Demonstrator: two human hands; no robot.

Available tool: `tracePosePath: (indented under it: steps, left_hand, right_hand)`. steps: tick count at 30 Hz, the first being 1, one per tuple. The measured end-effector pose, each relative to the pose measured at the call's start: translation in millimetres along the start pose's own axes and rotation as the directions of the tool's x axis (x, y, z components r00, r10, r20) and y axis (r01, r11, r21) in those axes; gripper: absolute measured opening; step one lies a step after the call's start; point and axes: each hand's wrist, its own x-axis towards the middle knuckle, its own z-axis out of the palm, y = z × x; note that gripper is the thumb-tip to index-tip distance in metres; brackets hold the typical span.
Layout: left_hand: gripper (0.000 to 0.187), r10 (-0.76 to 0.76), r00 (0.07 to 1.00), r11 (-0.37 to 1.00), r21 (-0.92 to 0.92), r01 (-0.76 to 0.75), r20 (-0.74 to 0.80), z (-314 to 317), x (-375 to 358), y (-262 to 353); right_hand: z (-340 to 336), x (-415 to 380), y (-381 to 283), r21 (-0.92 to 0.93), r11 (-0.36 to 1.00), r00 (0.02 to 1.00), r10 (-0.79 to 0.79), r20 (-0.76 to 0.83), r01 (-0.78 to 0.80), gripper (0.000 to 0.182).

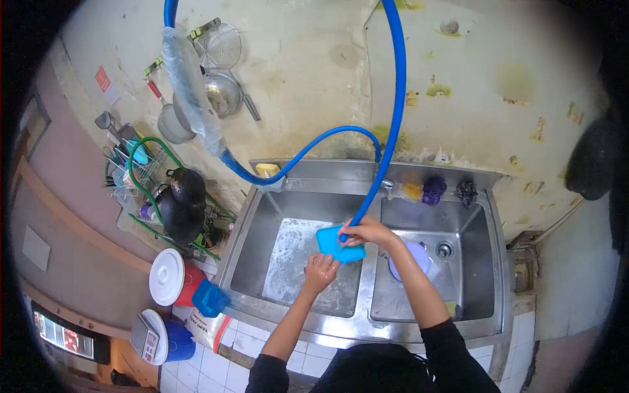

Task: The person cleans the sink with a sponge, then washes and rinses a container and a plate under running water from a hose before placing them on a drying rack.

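My left hand (320,271) grips the near edge of a flat, rectangular blue plastic lid (329,241), tilted over the left sink basin (252,272). My right hand (369,232) is closed around the end of a blue hose (398,72), right above the lid's right side. Part of the lid is hidden behind that hand and the hose. Foamy, whitish water (283,262) covers much of the basin floor beneath. In the right basin (468,288), a light purple round bowl (419,259) sits partly hidden by my right forearm.
Scrubbing pads, including a purple one (434,190), lie on the back ledge by the tap (388,185). A yellow sponge (267,170) rests at back left. Dark woks (180,216), a red bucket (190,281) and a scale (151,337) stand left. Strainers (175,121) hang on the wall.
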Motion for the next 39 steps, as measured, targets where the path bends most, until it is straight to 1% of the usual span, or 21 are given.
tracePosePath:
  steps: [3, 6, 10, 11, 13, 14, 16, 19, 20, 22, 23, 24, 26, 27, 29, 31, 32, 33, 34, 37, 39]
  left_hand:
    - [0.017, -0.011, 1.0, 1.0, 0.01, 0.011, 0.004, 3.4, -4.2, 6.5]
    - [0.015, -0.049, 0.999, 0.999, 0.017, 0.049, 0.019, 0.5, -7.2, 8.7]
    - [0.013, -0.148, 0.989, 0.989, 0.021, 0.147, 0.018, -6.1, -8.5, 4.2]
    - [0.014, -0.228, 0.974, 0.973, -0.039, 0.228, 0.02, -4.8, -6.6, 3.9]
    - [0.015, -0.379, 0.925, 0.914, -0.147, 0.379, 0.027, -1.5, 3.5, -0.6]
    - [0.016, -0.444, 0.894, 0.863, -0.238, 0.445, 0.059, 1.0, 9.8, -3.5]
    - [0.017, -0.558, 0.819, 0.725, -0.401, 0.559, 0.134, 10.4, 22.9, -10.3]
    - [0.022, -0.68, 0.679, 0.558, -0.407, 0.723, 0.276, 28.8, 30.2, -21.6]
    - [0.024, -0.689, 0.63, 0.525, -0.354, 0.774, 0.357, 32.3, 32.4, -28.4]
    - [0.028, -0.693, 0.508, 0.455, -0.236, 0.859, 0.511, 34.3, 36.4, -42.6]
    - [0.028, -0.712, 0.497, 0.443, -0.232, 0.866, 0.496, 33.7, 35.9, -47.2]
    - [0.028, -0.729, 0.487, 0.432, -0.228, 0.873, 0.482, 32.8, 34.4, -51.3]
    - [0.028, -0.762, 0.471, 0.414, -0.226, 0.882, 0.444, 30.4, 32.7, -54.6]
    - [0.027, -0.76, 0.451, 0.388, -0.23, 0.892, 0.468, 28.7, 31.2, -53.5]
    - [0.026, -0.757, 0.413, 0.341, -0.233, 0.911, 0.507, 23.0, 29.4, -56.2]
    - [0.023, -0.754, 0.528, 0.401, -0.362, 0.842, 0.391, 8.2, 22.9, -54.0]
    - [0.022, -0.758, 0.569, 0.429, -0.414, 0.803, 0.319, -0.7, 16.5, -50.8]
    - [0.021, -0.752, 0.623, 0.512, -0.406, 0.758, 0.216, -9.0, 6.3, -46.5]
    - [0.021, -0.731, 0.673, 0.594, -0.38, 0.709, 0.113, -16.7, -6.8, -41.7]
    - [0.025, -0.731, 0.669, 0.638, -0.212, 0.74, 0.133, -24.5, -63.2, -23.6]
    - [0.024, -0.771, 0.626, 0.585, -0.258, 0.769, 0.115, -26.9, -102.8, -16.3]
  right_hand:
    - [8.3, 13.7, 7.4, -0.037, 0.996, 0.996, -0.085, -0.042, 0.083, 0.025]
    - [0.8, 7.0, 9.2, -0.032, 0.999, 0.999, -0.041, 0.031, 0.042, 0.026]
    - [-27.8, -8.7, 5.8, -0.099, 0.994, 0.999, 0.04, 0.006, -0.039, 0.025]
    - [-30.4, -7.2, 6.3, -0.109, 0.994, 1.0, 0.012, -0.017, -0.014, 0.024]
    - [-29.4, -6.8, -2.2, -0.134, 0.99, 0.997, -0.055, -0.057, 0.047, 0.023]
    - [-22.9, -4.7, -5.3, -0.13, 0.991, 0.997, -0.042, -0.062, 0.033, 0.022]
    - [-9.6, 3.0, -7.2, -0.111, 0.994, 1.0, -0.02, 0.006, 0.02, 0.025]
    - [2.6, 12.4, -4.9, -0.083, 0.996, 0.996, -0.01, 0.086, 0.017, 0.028]
    - [6.0, 15.6, -3.3, -0.073, 0.997, 0.994, -0.009, 0.11, 0.017, 0.029]
    - [7.8, 21.5, -2.0, -0.134, 0.991, 0.998, 0.023, 0.064, -0.015, 0.029]
    - [7.3, 24.7, -2.3, -0.163, 0.986, 0.999, 0.034, 0.039, -0.028, 0.03]
    - [7.4, 27.7, -0.6, -0.168, 0.986, 1.0, -0.011, -0.013, 0.008, 0.03]
    - [6.5, 32.0, 0.3, -0.19, 0.98, 0.998, -0.068, -0.019, 0.063, 0.029]
    - [7.2, 34.0, -1.6, -0.205, 0.974, 0.995, -0.099, -0.018, 0.094, 0.029]
    - [10.4, 36.2, -3.6, -0.194, 0.977, 0.996, -0.088, -0.008, 0.085, 0.028]
    - [3.0, 45.1, 1.0, -0.199, 0.976, 0.995, -0.099, -0.033, 0.091, 0.028]
    - [-2.6, 47.7, 4.0, -0.163, 0.983, 0.988, -0.1, -0.116, 0.08, 0.028]
    - [-6.8, 51.3, 9.1, -0.129, 0.989, 0.977, -0.096, -0.189, 0.072, 0.029]
    - [-7.6, 52.4, 14.8, -0.115, 0.992, 0.976, -0.08, -0.203, 0.058, 0.029]
    - [-13.7, 59.7, 50.5, -0.087, 0.996, 0.979, -0.017, -0.204, -0.001, 0.032]
    - [-24.8, 83.1, 102.3, -0.166, 0.981, 0.982, 0.071, -0.173, -0.1, 0.036]
